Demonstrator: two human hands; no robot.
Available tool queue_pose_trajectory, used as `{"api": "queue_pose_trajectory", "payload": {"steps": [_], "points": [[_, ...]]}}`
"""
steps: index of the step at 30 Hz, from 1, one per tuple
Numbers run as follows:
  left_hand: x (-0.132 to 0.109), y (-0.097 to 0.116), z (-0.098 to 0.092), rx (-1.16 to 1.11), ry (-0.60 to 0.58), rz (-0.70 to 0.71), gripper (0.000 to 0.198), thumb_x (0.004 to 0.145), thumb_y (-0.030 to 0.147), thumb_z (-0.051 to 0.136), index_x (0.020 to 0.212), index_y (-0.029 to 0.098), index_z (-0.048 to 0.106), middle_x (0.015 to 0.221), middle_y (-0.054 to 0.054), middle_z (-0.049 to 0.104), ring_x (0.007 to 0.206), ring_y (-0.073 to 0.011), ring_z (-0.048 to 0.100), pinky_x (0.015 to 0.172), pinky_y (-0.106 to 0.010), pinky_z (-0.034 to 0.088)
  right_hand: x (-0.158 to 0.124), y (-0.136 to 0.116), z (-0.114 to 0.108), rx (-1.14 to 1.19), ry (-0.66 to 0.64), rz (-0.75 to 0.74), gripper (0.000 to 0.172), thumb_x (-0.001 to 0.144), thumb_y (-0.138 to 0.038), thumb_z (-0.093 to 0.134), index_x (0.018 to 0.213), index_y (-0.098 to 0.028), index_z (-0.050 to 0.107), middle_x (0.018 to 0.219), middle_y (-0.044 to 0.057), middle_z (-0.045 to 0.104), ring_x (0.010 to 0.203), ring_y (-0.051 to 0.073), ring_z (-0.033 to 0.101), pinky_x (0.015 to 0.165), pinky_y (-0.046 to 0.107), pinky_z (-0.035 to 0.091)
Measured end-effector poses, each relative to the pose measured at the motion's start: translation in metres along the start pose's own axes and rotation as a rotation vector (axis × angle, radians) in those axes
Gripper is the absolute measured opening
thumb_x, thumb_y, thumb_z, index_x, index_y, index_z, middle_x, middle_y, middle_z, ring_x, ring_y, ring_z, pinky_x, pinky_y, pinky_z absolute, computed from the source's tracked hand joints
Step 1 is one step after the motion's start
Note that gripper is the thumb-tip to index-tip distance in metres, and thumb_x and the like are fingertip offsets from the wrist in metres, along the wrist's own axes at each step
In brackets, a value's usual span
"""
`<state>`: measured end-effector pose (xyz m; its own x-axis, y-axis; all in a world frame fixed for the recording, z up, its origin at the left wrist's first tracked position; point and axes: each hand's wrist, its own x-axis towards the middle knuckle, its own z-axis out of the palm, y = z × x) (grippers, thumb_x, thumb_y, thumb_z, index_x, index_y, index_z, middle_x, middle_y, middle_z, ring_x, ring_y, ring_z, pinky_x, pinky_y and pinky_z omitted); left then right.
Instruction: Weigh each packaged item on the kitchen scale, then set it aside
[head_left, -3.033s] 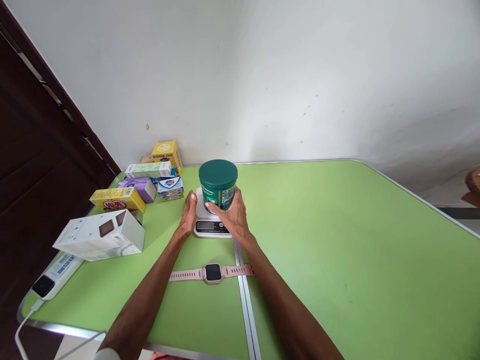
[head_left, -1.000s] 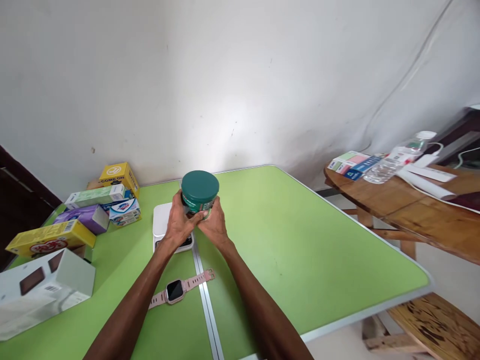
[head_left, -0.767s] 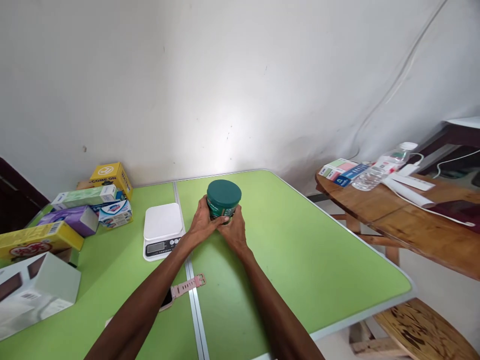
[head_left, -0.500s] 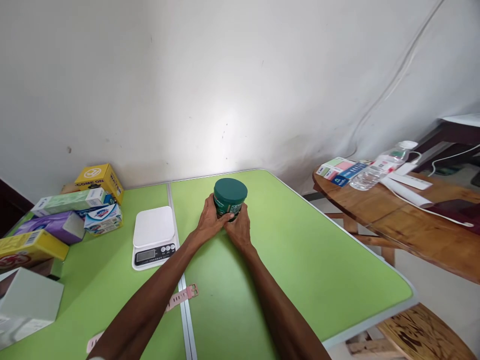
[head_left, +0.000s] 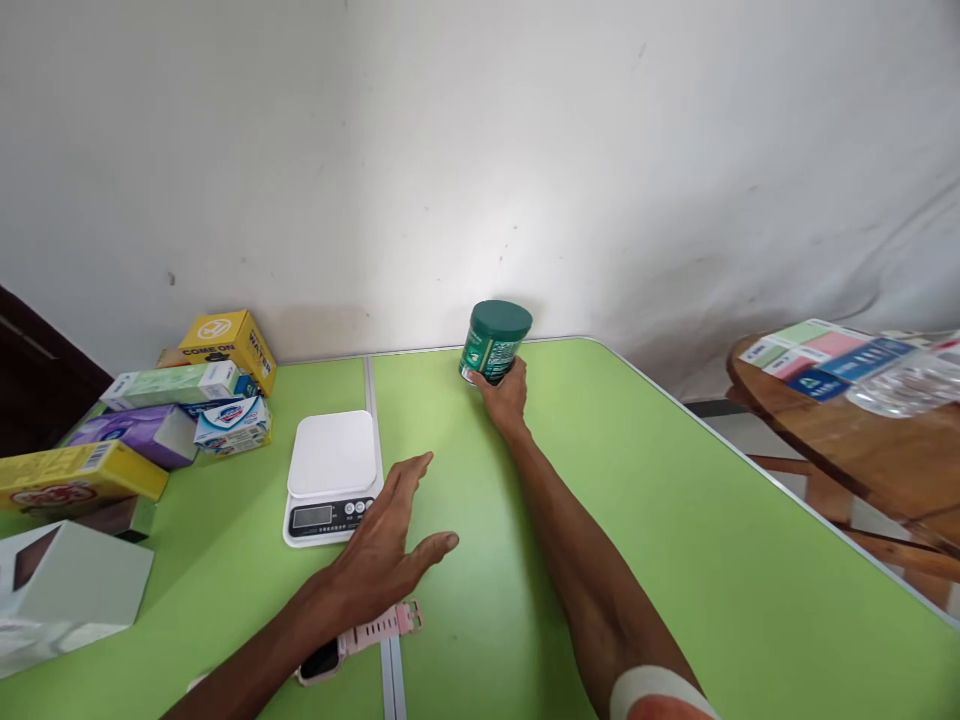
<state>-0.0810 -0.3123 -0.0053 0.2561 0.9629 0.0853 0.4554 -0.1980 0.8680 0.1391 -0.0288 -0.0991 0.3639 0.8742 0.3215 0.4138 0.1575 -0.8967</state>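
A green lidded canister is near the far edge of the table, close to the wall. My right hand is wrapped around its lower right side, thumb across the front. Whether its base touches the table I cannot tell. My left hand is empty, thumb and fingers spread, over the table beside the white kitchen scale. Below that hand lies a smartwatch with a pink strap, partly covered by my wrist and forearm.
Several boxes and packs stand at the left, among them a yellow box, a purple pack and a pale box. The green table meets the wall at the back. A wooden table at the right bears a clear bottle.
My left hand has let go of the canister and drawn back toward the scale, opening. With my right hand still on it, the canister has moved farther away, toward the wall.
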Motion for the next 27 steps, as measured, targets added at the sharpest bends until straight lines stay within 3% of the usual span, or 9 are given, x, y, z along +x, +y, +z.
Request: {"api": "queue_pose_trajectory", "payload": {"steps": [4,12,17,20,22,25,27], "points": [[-0.010,-0.005,-0.008,-0.005,0.045,-0.050,0.075,0.101,0.043,0.070,0.168,0.036,0.039,0.168,-0.013,0.050,0.152,-0.0354,0.055,0.125,-0.059,0.049,0.015,0.001,0.008,-0.061,0.020,0.047,0.088,0.065,-0.055,0.082,0.137,-0.018,0.048,0.147,0.025,0.056,0.136,0.042,0.052,0.118,0.062,0.041],[-0.008,-0.001,0.003,-0.096,0.021,-0.069,0.074,0.099,0.041,0.072,0.167,0.035,0.042,0.167,-0.012,0.051,0.152,-0.0338,0.055,0.128,-0.057,0.047,0.028,0.005,0.015,-0.203,0.038,0.085,0.097,0.073,-0.052,0.078,0.151,-0.009,0.039,0.159,0.033,0.043,0.150,0.049,0.038,0.124,0.066,0.035],[-0.020,-0.001,0.004,-0.113,-0.002,-0.091,0.075,0.099,0.040,0.071,0.167,0.030,0.042,0.170,-0.014,0.047,0.154,-0.0337,0.052,0.131,-0.056,0.043,0.021,0.000,0.006,-0.218,0.077,0.096,0.088,0.075,-0.062,0.076,0.140,-0.009,0.048,0.150,0.032,0.051,0.147,0.052,0.042,0.123,0.072,0.034],[-0.032,-0.004,0.000,-0.126,0.029,-0.079,0.078,0.098,0.040,0.073,0.167,0.026,0.041,0.167,-0.016,0.048,0.155,-0.0342,0.051,0.130,-0.056,0.044,0.006,-0.003,-0.002,-0.239,0.091,0.121,0.086,0.075,-0.071,0.076,0.133,-0.011,0.054,0.143,0.035,0.056,0.145,0.054,0.046,0.123,0.072,0.034],[-0.040,-0.009,-0.005,-0.129,0.089,-0.065,0.077,0.098,0.039,0.072,0.167,0.027,0.040,0.167,-0.016,0.048,0.154,-0.0338,0.052,0.129,-0.055,0.046,-0.012,-0.002,-0.009,-0.200,0.099,0.148,0.084,0.077,-0.076,0.072,0.132,-0.016,0.055,0.136,0.035,0.060,0.133,0.053,0.058,0.116,0.070,0.042],[-0.053,-0.018,-0.016,-0.075,0.255,-0.013,0.072,0.100,0.037,0.069,0.166,0.028,0.041,0.164,-0.015,0.050,0.152,-0.0323,0.054,0.127,-0.054,0.049,-0.050,-0.003,-0.021,-0.027,0.113,0.144,0.074,0.080,-0.082,0.065,0.134,-0.032,0.055,0.131,0.026,0.065,0.123,0.049,0.067,0.108,0.070,0.049],[-0.062,-0.024,-0.027,-0.007,0.398,0.028,0.066,0.102,0.037,0.066,0.163,0.025,0.043,0.158,-0.016,0.054,0.149,-0.0317,0.056,0.124,-0.052,0.052,-0.083,-0.011,-0.029,-0.030,0.046,0.048,0.068,0.088,-0.080,0.055,0.138,-0.034,0.053,0.129,0.024,0.067,0.122,0.049,0.068,0.106,0.077,0.048]]}}
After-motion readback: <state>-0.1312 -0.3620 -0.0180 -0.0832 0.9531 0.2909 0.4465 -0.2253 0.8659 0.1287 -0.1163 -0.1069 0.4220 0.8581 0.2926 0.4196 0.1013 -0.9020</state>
